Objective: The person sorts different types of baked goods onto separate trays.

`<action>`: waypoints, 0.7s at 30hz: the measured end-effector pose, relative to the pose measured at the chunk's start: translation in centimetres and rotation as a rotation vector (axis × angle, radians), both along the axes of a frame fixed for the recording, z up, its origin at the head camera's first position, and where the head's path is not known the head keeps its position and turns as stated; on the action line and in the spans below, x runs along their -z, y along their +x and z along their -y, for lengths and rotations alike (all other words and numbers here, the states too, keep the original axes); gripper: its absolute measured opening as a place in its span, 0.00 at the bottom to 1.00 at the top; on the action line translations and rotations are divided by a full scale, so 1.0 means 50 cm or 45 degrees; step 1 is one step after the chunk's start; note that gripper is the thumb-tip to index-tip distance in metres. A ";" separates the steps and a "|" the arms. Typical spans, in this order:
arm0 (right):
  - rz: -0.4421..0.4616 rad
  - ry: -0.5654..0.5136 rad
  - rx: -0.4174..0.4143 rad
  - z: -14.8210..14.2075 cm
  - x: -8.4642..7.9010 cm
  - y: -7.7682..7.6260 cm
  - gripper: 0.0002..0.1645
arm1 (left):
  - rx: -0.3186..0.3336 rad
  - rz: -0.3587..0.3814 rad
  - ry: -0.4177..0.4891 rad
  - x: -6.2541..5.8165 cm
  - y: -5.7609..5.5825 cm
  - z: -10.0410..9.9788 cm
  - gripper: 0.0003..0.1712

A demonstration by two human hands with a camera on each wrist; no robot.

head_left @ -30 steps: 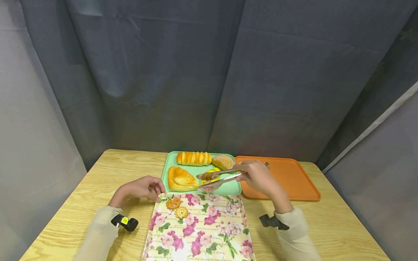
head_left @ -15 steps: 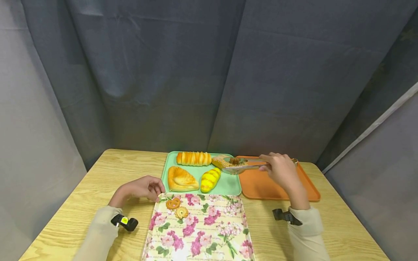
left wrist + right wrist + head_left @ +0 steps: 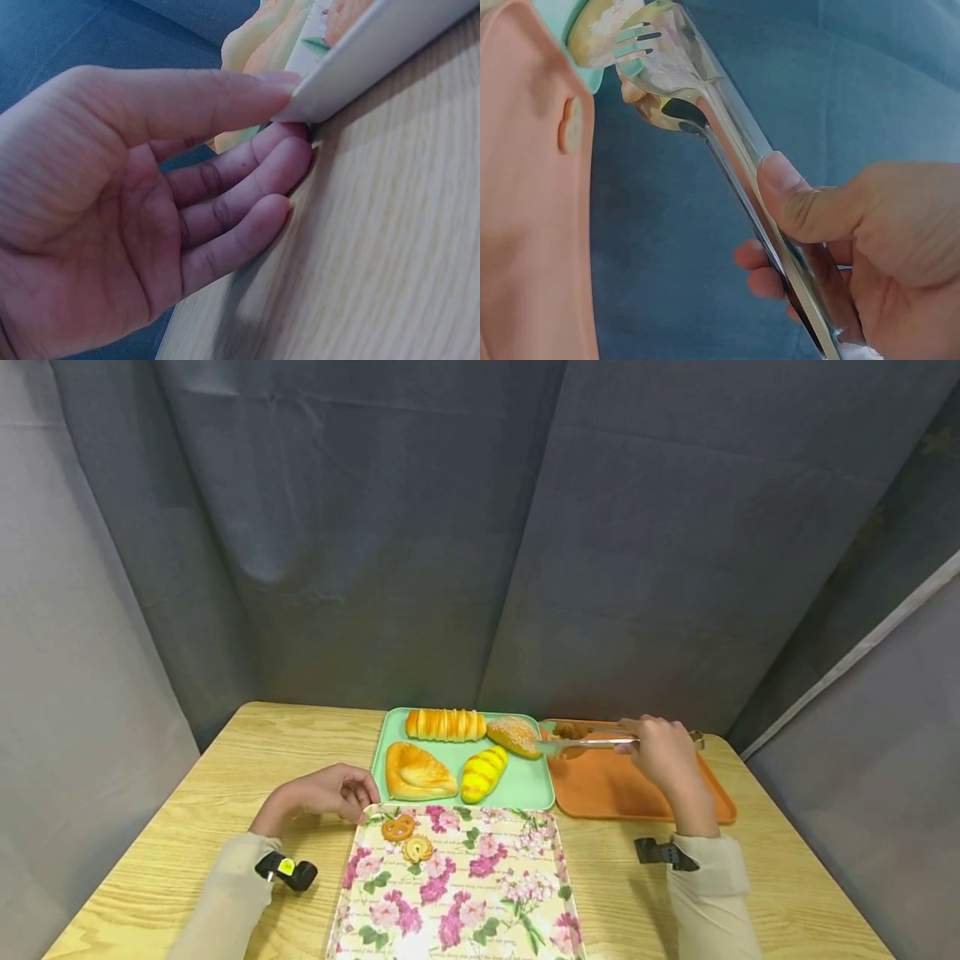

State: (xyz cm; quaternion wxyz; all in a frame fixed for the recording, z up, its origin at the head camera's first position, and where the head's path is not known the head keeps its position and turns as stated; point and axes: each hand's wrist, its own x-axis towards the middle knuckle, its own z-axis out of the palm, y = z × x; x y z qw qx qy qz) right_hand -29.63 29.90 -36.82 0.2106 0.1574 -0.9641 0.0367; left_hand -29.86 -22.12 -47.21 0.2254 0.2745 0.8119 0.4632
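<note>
My right hand [image 3: 662,753] grips metal tongs [image 3: 742,157], thumb on one arm and fingers curled round the other. In the head view, a small brown lumpy food piece [image 3: 572,730] is at the tongs' heads, over the back left corner of the orange tray [image 3: 637,785]; its exact kind is unclear. My left hand [image 3: 322,792] pinches the near floral tray [image 3: 517,893] at its back left corner, thumb against the rim [image 3: 360,71]. A pretzel [image 3: 397,828] and a round cookie [image 3: 417,849] lie on that tray.
Behind the floral tray stands a green tray [image 3: 450,758]. It bears a ridged bread roll [image 3: 446,725], a sesame bun [image 3: 514,737], a folded pastry [image 3: 418,772] and a yellow striped bun [image 3: 483,773]. A grey curtain [image 3: 375,568] hangs behind the wooden table [image 3: 300,735].
My right hand has carried the tongs and brown piece rightward and back, from above the yellow bun to the orange tray's left side. The left hand keeps its place at the floral tray's corner.
</note>
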 end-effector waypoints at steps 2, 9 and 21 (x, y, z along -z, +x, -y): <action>0.018 0.008 0.015 -0.005 0.005 -0.004 0.23 | 0.001 -0.001 -0.001 0.001 -0.001 0.000 0.17; 0.073 0.010 0.059 -0.021 0.025 -0.018 0.20 | -0.005 -0.001 -0.011 0.004 -0.003 -0.001 0.16; 0.109 0.021 0.048 -0.030 0.041 -0.029 0.14 | 0.000 0.004 0.006 0.000 0.000 0.000 0.17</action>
